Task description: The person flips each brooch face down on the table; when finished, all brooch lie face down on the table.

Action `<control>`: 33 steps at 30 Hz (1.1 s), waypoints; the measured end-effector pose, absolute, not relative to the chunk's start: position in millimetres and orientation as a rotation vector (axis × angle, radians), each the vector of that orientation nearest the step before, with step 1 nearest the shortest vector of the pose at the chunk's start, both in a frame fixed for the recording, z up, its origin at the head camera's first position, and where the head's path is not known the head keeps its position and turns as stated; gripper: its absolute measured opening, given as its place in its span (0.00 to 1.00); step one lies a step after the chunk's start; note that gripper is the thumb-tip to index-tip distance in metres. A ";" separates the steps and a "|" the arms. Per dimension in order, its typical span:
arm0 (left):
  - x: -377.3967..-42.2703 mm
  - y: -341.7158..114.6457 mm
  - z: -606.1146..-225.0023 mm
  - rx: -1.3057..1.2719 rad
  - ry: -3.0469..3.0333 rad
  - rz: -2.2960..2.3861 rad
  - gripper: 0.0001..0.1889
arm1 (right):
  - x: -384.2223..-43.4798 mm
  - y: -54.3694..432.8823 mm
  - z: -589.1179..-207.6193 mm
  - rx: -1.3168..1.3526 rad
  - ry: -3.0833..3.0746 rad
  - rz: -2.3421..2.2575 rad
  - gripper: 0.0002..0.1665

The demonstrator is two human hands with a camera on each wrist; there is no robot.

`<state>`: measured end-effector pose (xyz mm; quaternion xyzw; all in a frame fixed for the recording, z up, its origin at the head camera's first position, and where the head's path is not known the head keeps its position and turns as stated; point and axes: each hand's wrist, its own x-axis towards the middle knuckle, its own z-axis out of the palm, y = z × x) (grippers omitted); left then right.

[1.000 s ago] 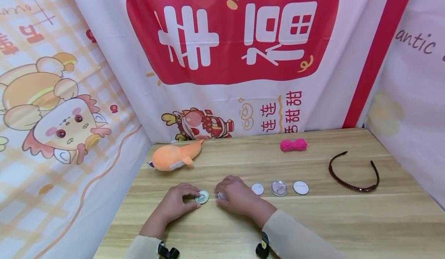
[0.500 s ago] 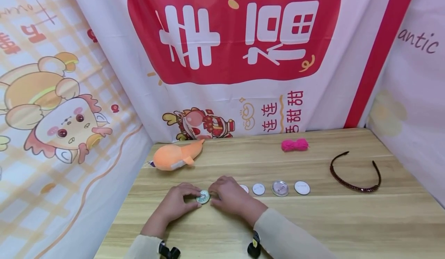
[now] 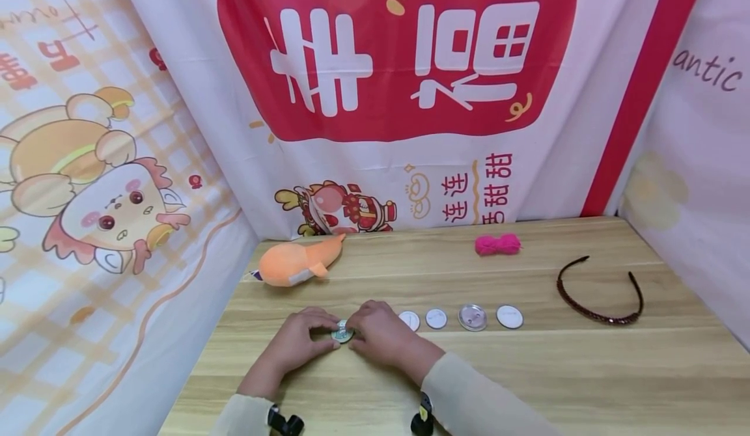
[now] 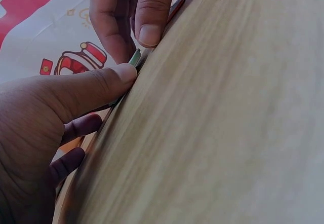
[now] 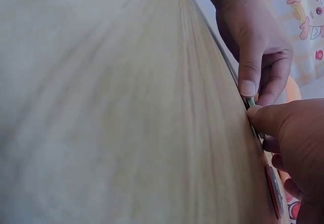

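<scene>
A green patterned round badge (image 3: 342, 332) lies between my two hands on the wooden table. My left hand (image 3: 301, 338) pinches its left side between thumb and fingers; in the left wrist view the thumb (image 4: 109, 82) presses beside its thin green edge. My right hand (image 3: 381, 335) comes in from the right, thumb and fingers closed at the badge's right edge, its fingers covering part of it. In the right wrist view both thumbs meet at the green rim (image 5: 249, 102). A white-backed badge (image 3: 409, 321) lies just right of my right hand.
Farther right along the row are a small white badge (image 3: 436, 319), a silver pin-back badge (image 3: 472, 317) and a white badge (image 3: 510, 317). Behind lie an orange plush toy (image 3: 293, 265) and pink yarn (image 3: 497, 245). A dark headband (image 3: 603, 315) rests at the right.
My right hand has moved left, carrying a silvery round badge up to the green one, where it is now hidden. The white-backed badge has come into view behind it. My left hand stays put.
</scene>
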<state>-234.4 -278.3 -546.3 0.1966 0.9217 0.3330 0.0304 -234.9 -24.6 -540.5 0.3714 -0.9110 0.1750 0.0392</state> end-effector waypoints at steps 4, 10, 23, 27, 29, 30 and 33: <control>-234.4 -278.8 -546.8 0.604 2.842 1.016 0.13 | -235.6 -27.5 -541.7 1.126 -2.786 0.528 0.16; -235.0 -277.8 -547.2 0.605 2.843 1.010 0.12 | -236.3 -29.0 -542.5 1.112 -2.776 0.512 0.12; -232.9 -279.1 -547.4 0.555 2.874 1.047 0.08 | -235.5 -27.2 -540.0 1.035 -2.776 0.507 0.13; -233.1 -278.6 -549.2 0.537 2.911 1.049 0.09 | -235.3 -28.3 -540.6 1.005 -2.760 0.479 0.14; -233.4 -277.4 -549.5 0.521 2.926 1.058 0.09 | -235.0 -28.2 -540.6 0.988 -2.751 0.488 0.14; -233.5 -276.6 -549.3 0.506 2.931 1.062 0.09 | -234.8 -27.9 -540.4 0.975 -2.748 0.504 0.14; -233.5 -273.5 -547.6 0.467 2.938 1.099 0.09 | -234.6 -27.0 -539.4 0.931 -2.749 0.572 0.16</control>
